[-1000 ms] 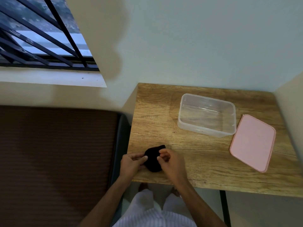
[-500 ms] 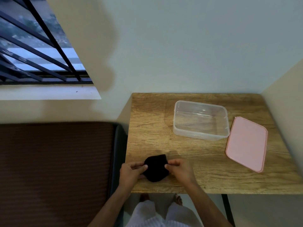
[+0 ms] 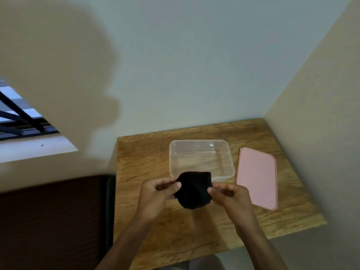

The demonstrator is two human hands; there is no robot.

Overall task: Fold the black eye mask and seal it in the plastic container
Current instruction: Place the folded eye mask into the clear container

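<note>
Both forearms are bare, with no sleeves showing anywhere along them. The left hand (image 3: 155, 193) and the right hand (image 3: 231, 197) wear no gloves, rings or watch that can be made out. The fingernails are short. At about 6 o'clock, between the arms, a patch of light-coloured clothing (image 3: 204, 263) shows, too blurred to tell more.

Wooden table (image 3: 148, 152) in the lower middle and right of the frame, grain running across, pushed into a corner. Pale wall (image 3: 185, 65) behind it across the top, crossed on the left by a large soft shadow (image 3: 64, 78); beige side wall (image 3: 321, 114) at right. Barred window (image 3: 17, 117) at the left edge, white sill (image 3: 35, 149) beneath. Dark brown ribbed surface (image 3: 48, 221) filling the lower left.
</note>
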